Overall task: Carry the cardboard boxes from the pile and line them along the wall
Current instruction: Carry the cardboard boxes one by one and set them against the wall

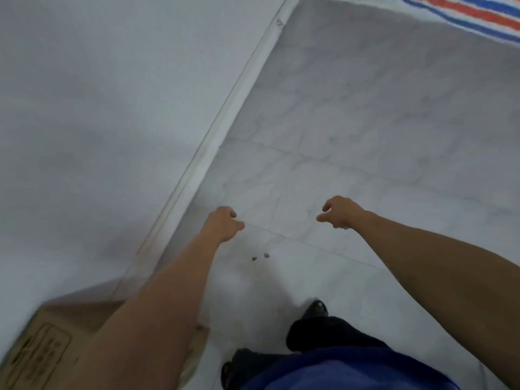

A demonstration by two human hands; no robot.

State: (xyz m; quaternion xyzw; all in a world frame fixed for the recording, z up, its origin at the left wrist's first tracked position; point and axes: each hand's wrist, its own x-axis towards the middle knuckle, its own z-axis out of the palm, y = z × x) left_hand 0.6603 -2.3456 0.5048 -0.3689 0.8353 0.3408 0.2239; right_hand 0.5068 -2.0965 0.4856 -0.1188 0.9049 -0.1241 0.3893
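A brown cardboard box (50,342) with a printed label stands on the floor at the bottom left, against the white wall (98,122); my left forearm hides its right part. My left hand (223,223) hangs over the floor beside the baseboard, fingers curled loosely, holding nothing. My right hand (342,212) is out to the right at the same height, fingers also loosely curled and empty. Neither hand touches the box.
The white baseboard (225,119) runs diagonally from the bottom left to the top centre. Pale marble floor tiles (365,136) stretch ahead. A striped red, blue and white sheet (464,12) lies at the top right. My legs and dark shoes (318,309) show at the bottom.
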